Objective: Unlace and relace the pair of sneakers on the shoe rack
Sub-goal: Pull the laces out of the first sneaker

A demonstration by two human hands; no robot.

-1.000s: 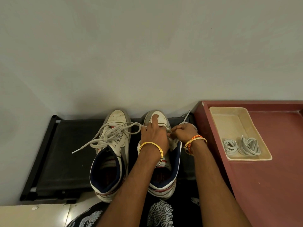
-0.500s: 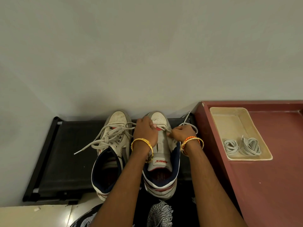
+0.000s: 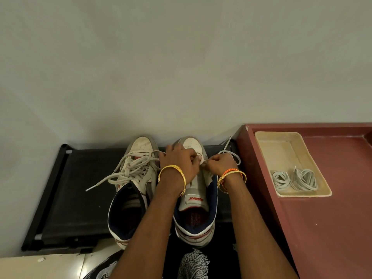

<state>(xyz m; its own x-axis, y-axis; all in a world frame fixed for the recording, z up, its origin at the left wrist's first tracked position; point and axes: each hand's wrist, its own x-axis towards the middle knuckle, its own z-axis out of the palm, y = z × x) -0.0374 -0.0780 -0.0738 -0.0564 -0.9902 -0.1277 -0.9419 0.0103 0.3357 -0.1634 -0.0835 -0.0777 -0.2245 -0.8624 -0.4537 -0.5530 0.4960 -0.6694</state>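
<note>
Two white high-top sneakers with navy collars stand side by side on a black shoe rack (image 3: 76,194), toes to the wall. The left sneaker (image 3: 138,178) carries a loose, tangled grey lace. Over the front of the right sneaker (image 3: 198,200) my left hand (image 3: 179,162) lies with curled fingers, pinching the lace near the lowest eyelets. My right hand (image 3: 221,163) pinches the same lace from the right side. A free length of the lace (image 3: 231,153) loops out past my right hand toward the wall. My hands hide the eyelets.
A maroon cabinet top (image 3: 332,218) borders the rack on the right. On it sits a cream tray (image 3: 281,150) holding two coiled grey spare laces (image 3: 296,179). A plain wall rises behind the rack. Pale floor tiles (image 3: 40,266) show at the lower left.
My left hand has slid forward from the sneaker's tongue to its toe end, uncovering the tongue label. My right hand has stayed at the shoe's right side with the lace.
</note>
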